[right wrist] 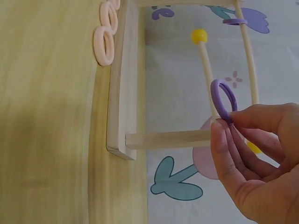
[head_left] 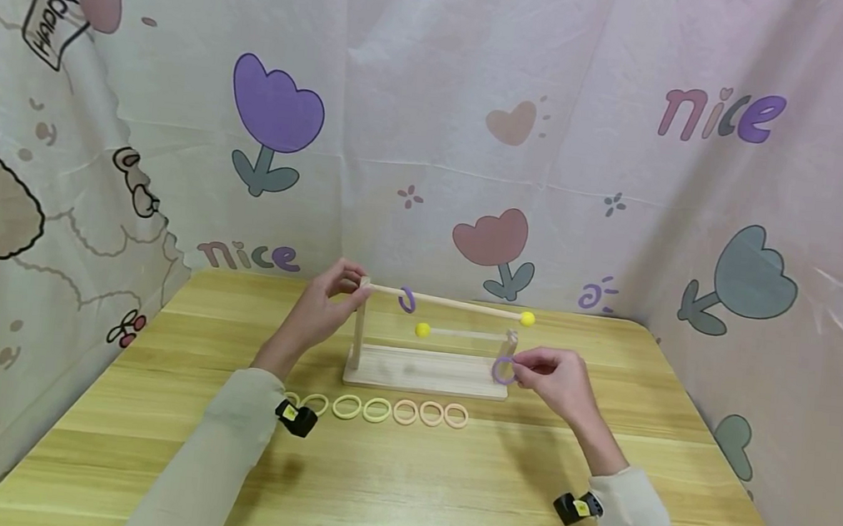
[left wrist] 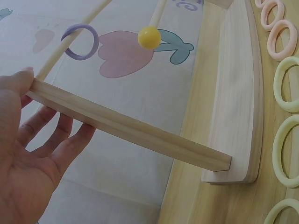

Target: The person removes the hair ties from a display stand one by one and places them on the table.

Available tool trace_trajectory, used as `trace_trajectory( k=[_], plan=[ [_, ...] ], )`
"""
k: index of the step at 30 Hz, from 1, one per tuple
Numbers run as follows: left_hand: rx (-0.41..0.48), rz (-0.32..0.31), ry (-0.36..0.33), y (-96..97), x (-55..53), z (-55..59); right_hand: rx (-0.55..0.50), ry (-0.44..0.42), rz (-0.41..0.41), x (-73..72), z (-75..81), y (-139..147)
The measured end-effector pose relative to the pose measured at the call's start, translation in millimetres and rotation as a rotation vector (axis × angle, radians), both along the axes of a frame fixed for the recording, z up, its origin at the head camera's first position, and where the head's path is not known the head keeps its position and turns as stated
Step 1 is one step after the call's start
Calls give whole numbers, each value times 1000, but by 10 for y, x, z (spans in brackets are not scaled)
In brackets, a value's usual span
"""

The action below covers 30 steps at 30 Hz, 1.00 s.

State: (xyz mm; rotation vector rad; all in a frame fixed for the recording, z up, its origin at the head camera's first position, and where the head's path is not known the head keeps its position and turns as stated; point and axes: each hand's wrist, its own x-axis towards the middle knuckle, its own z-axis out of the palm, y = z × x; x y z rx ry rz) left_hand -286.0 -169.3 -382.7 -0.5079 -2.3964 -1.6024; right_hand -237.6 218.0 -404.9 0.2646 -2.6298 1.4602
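A wooden stand [head_left: 427, 372] has two upright posts, each carrying a rod tipped with a yellow ball. My left hand [head_left: 328, 298] grips the top of the left post [left wrist: 126, 122], thumb at the rod's base and fingers behind. One purple ring [left wrist: 80, 42] hangs on the upper rod [head_left: 463, 304], nearer its left end. Between thumb and fingertips, my right hand [head_left: 558, 379] pinches another purple ring [right wrist: 223, 100], beside the right post [right wrist: 168, 139]. In the head view this ring is in front of that post; the lower rod's ball [head_left: 422, 330] points left.
In front of the stand, a row of rings lies on the wooden table [head_left: 447, 491]: yellow-green ones [head_left: 347, 408] on the left, peach ones [head_left: 431, 414] on the right. A patterned cloth [head_left: 405, 111] hangs behind the table and along its sides.
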Motion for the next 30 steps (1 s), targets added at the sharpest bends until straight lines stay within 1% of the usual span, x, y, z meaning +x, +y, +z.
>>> trace_trajectory(
  k=[9,16,23,30],
  plan=[
    [3,-12,-6,2,7,14,28,-52,36,-9,-37,-17],
    [1,-8,-13,-3,1,9,54,-69,50,-28,-94,-18],
    [-1,-8,-17,1,0,13,60,-89,40,-27,-162,-39],
    [-3,-8,-14,-2,3,8,91,-98,43,-30,-221,-72]
  ],
)
